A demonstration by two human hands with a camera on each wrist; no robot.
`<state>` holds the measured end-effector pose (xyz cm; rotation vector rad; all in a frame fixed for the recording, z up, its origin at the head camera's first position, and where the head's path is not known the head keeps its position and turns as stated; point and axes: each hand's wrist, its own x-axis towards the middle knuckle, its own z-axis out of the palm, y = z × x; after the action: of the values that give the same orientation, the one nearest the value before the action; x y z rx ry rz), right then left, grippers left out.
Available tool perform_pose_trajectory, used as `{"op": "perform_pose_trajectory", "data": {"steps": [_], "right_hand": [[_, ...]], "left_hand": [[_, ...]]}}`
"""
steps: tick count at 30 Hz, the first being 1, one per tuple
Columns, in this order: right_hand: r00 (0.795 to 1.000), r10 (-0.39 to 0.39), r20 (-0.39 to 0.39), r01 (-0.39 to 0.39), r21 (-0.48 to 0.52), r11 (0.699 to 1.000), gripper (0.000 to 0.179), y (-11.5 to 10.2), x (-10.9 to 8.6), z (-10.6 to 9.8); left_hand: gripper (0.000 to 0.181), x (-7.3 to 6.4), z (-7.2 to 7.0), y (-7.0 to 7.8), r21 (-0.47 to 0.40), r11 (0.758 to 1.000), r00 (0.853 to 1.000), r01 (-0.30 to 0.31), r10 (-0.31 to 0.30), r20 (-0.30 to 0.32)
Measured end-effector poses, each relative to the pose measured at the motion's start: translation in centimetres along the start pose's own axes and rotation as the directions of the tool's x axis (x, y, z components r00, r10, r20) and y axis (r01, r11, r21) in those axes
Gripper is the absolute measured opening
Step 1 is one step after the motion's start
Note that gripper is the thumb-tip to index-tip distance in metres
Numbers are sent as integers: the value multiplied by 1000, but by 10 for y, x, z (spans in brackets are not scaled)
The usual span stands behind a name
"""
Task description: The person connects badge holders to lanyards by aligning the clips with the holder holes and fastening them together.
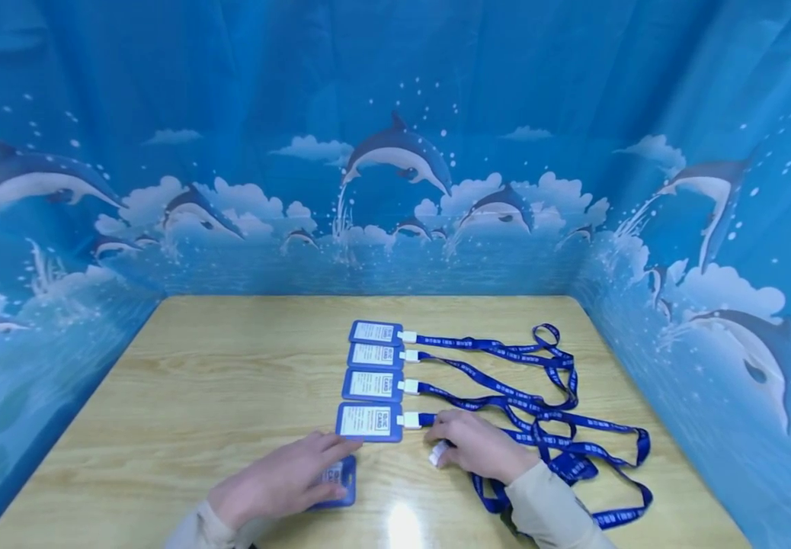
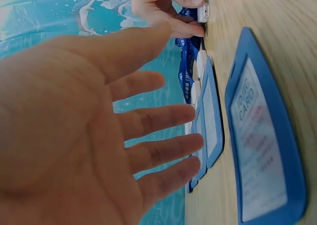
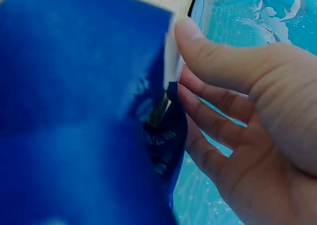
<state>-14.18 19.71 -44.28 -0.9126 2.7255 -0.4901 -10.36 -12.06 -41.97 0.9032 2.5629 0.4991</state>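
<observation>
My right hand pinches the white clip of a blue lanyard between thumb and fingers. In the right wrist view the lanyard's wide blue strap fills the left side, close to the camera. My left hand is held over a loose blue card holder near the front of the table, partly covering it in the head view. Seen from the left wrist, the fingers are straight and spread, with this card holder lying flat beside them and nothing in the palm.
Several blue card holders lie in a column across the middle of the wooden table, each with a white clip and lanyard. Their blue straps stretch right in overlapping loops. A dolphin-printed blue curtain borders the back and sides.
</observation>
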Motion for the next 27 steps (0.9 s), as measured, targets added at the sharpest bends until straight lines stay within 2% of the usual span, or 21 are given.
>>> {"op": "perform_pose_trajectory", "data": {"steps": [5, 9, 14, 20, 27], "right_hand": [[1000, 13, 26, -13, 19, 1000, 39, 1, 1, 1], [998, 47, 49, -47, 17, 999, 40, 1, 1, -2], [998, 52, 41, -53, 16, 998, 28, 2, 0, -3], [997, 69, 17, -69, 41, 997, 30, 0, -2, -6], [998, 55, -38, -53, 52, 997, 34, -3, -6, -9]], "left_hand": [[59, -5, 3, -1, 17, 1000, 999, 21, -21, 33], [54, -9, 4, -4, 51, 999, 1000, -3, 2, 24], [53, -11, 4, -5, 73, 997, 999, -10, 7, 35], [53, -9, 3, -6, 73, 997, 998, 11, -16, 61], [49, -16, 8, -9, 125, 991, 996, -52, 43, 73]]}}
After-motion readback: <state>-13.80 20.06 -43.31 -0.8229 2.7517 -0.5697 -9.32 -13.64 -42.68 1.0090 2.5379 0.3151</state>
